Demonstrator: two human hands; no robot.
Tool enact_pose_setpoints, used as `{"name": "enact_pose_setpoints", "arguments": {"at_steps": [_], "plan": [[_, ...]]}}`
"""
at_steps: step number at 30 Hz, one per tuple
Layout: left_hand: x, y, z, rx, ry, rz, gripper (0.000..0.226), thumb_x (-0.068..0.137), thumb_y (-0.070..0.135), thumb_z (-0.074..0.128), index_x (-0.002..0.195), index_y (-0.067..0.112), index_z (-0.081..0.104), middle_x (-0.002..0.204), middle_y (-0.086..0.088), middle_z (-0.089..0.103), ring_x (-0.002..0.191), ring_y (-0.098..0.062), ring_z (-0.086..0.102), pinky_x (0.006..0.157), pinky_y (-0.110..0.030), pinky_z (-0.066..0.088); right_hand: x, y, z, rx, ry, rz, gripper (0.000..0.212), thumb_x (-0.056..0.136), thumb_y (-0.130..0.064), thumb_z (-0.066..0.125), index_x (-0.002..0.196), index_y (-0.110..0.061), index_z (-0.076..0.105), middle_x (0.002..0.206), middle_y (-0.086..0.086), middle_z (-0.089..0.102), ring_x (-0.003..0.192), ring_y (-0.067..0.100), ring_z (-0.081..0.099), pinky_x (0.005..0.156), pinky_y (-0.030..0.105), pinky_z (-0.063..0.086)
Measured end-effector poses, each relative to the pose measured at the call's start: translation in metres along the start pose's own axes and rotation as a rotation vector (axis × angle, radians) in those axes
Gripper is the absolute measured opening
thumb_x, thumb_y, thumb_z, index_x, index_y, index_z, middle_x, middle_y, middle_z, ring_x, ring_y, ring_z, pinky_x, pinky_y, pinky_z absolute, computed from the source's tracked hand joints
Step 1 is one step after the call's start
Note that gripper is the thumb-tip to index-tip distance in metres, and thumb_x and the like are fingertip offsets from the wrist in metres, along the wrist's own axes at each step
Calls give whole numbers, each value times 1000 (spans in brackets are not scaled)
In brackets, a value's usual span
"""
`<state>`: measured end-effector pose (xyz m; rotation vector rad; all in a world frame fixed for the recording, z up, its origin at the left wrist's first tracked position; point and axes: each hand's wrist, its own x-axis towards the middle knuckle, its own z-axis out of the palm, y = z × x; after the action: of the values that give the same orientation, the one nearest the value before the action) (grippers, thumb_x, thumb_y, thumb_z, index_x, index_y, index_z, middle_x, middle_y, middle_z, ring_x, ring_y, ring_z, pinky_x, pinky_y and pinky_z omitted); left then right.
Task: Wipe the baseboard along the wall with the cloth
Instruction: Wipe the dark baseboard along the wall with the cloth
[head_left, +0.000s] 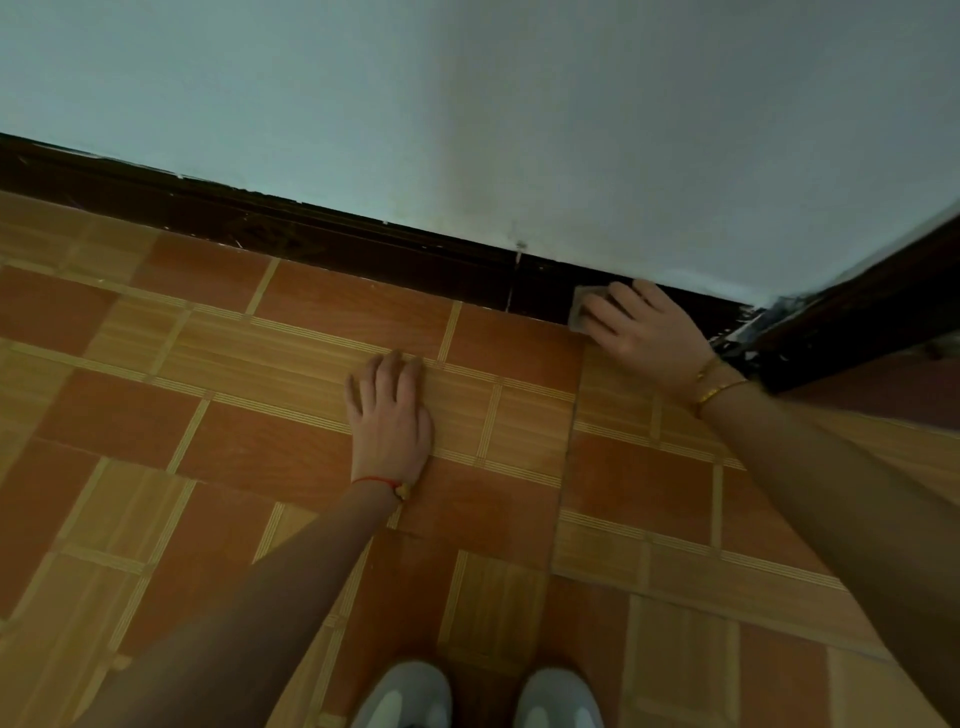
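- The dark brown wooden baseboard runs along the foot of the pale blue-white painted wall, slanting down from the far left toward the corner on the right.
- The left hand lies flat on the orange and tan wood-patterned tile floor, fingers straight and spread, holding nothing; a thin red string bracelet circles its wrist.
- Two pale grey shoes show at the bottom edge.
- The right hand presses a small white cloth against the baseboard near the corner, its fingers fairly straight on top of the cloth.
- Gold bangles sit on the right wrist.
- A second dark baseboard meets the first at the corner.
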<state>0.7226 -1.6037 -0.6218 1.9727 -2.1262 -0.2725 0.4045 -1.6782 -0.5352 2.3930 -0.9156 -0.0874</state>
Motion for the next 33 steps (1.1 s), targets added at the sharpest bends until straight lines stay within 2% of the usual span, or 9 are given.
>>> {"name": "enact_pose_setpoints", "arguments": {"at_steps": [4,9,13,17,21,26,33], "plan": [[1,18,8,-24,-25,46,56,90,29,34,144,15,43,148,-14,43,141,-34,29,117,-65,21,-48,15,0,-7,-44,58,27,95,1,41,113,-5,61,117,14,60,104,34,55,93,44,41],[0,26,14,-24,-33,67,56,90,27,35,146,17,38,151,-12,40,143,-33,28,118,-64,17,-80,19,1,-29,-33,192,24,92,-1,52,113,-7,63,122,14,59,110,35,50,97,44,38],[-1,26,18,-22,-31,68,57,91,26,37,147,17,38,152,-12,38,144,-32,26,119,-63,14,-76,11,5,-12,13,266,23,92,-1,50,111,-6,63,118,15,60,108,35,49,94,44,39],[-2,27,18,-31,-13,67,57,91,25,39,147,17,39,152,-11,39,144,-32,28,119,-63,14,-61,7,8,-11,48,228,24,95,-1,43,108,-7,63,114,13,61,101,33,55,91,42,40],[-1,27,17,-45,-9,67,58,90,27,38,147,17,40,152,-11,38,144,-32,27,119,-62,13,-31,-1,13,24,88,147,20,94,-4,50,111,-9,60,115,11,62,99,31,59,93,40,39],[-1,26,16,-54,6,70,57,91,27,39,147,17,41,152,-10,39,143,-31,28,119,-62,14,19,-14,7,92,197,188,23,95,-3,46,105,-12,65,115,8,64,94,26,60,90,36,41],[-2,25,16,-43,11,75,55,91,27,38,146,17,43,151,-11,40,143,-31,29,119,-61,13,-19,-1,5,46,149,232,20,95,-7,52,110,-12,65,119,8,63,102,28,58,93,38,42]]}}
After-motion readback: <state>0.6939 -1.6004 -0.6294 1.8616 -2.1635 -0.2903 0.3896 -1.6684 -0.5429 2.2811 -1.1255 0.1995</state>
